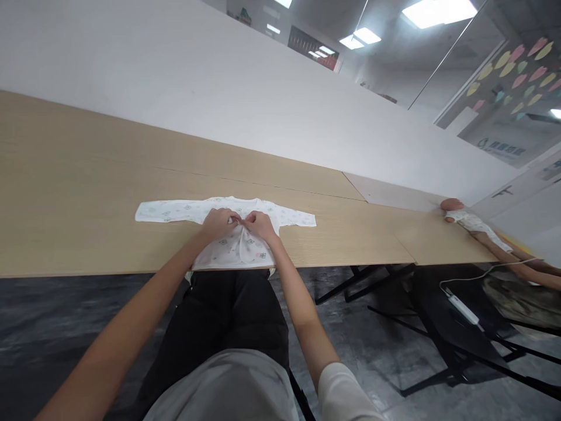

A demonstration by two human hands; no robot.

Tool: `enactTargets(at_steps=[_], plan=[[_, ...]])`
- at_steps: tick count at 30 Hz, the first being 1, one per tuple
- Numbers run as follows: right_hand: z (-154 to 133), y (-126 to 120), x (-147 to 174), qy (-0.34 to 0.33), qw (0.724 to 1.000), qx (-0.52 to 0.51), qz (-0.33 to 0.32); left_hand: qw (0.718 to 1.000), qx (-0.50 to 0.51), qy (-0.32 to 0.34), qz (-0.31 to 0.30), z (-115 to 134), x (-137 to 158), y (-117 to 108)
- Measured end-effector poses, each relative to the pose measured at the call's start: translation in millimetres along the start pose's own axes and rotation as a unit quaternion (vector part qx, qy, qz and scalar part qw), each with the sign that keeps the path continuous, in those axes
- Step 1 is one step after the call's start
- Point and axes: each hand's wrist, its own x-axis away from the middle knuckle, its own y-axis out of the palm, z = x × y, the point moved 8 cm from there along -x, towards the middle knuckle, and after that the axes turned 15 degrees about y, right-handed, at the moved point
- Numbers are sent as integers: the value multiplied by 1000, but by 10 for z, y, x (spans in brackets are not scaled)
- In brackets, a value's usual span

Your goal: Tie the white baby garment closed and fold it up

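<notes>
Shirt [230, 248], small and white with a scattered print, is laid on the wood-coloured table [87, 234], close against the near edge, with both sleeves [166, 211] stretched out to the sides. Its front is pinched near the middle between the thumb and fingers of the left hand [219, 223] and, just beside it, of the right hand [262, 224]; both grips are closed on the fabric, and the two sets of fingertips are almost brought together. Below them a soft crease is formed down toward the lower edge. The table is backed by a white wall [263, 105]. Farther off to the right, another person's arms [515, 262] are extended to pale cloth [477, 223] at the table's end, and a white power strip [463, 309] is seen at a black chair [432, 304]
</notes>
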Motion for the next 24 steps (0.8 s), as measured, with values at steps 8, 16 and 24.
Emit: enactTargets(at_steps=[8, 16, 24], plan=[[9, 53, 426, -40, 995, 90, -13, 988, 136, 14, -75, 283, 255, 46], [216, 24, 436, -6, 998, -66, 7, 986, 166, -1, -7, 344, 375, 88], [311, 17, 415, -18, 988, -152, 10, 981, 196, -16, 7, 294, 372, 102]])
